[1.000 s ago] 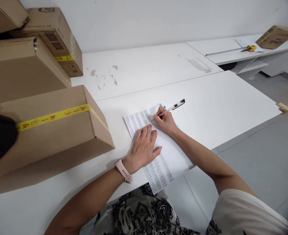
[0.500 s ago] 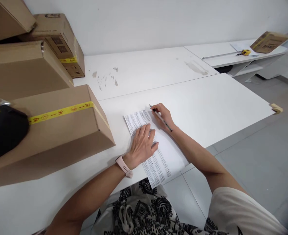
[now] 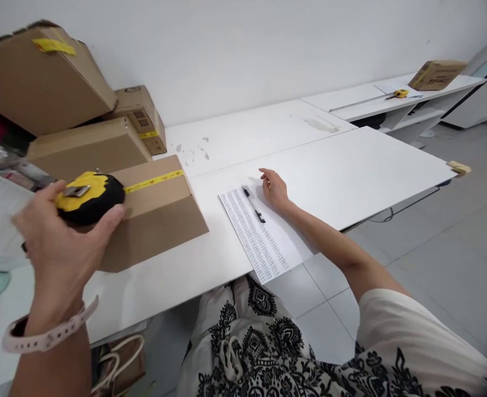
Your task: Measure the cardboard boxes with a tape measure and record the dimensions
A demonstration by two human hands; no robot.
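Note:
My left hand (image 3: 67, 234), with a pale pink watch band at the wrist, grips a yellow and black tape measure (image 3: 89, 197) between thumb and fingers. It is over the left part of a taped cardboard box (image 3: 160, 204); whether the two touch, I cannot tell. A black-and-clear pen (image 3: 255, 207) lies uncapped-looking or capped, too small to tell, on the printed sheet of paper (image 3: 295, 245). My right hand (image 3: 274, 187) rests by the sheet's upper right edge, fingers loosely bent and apart, holding nothing.
More cardboard boxes (image 3: 40, 82) are stacked at the back left, with plastic-wrapped items beside them. On the far right shelf are another yellow tape measure (image 3: 401, 94) and a small box (image 3: 437, 75). The sheet overhangs the front edge of the white table (image 3: 351, 171).
My left hand has left the paper and moved left to grasp the tape measure on the box. The pen has been let go from my right hand onto the sheet. The view has shifted left.

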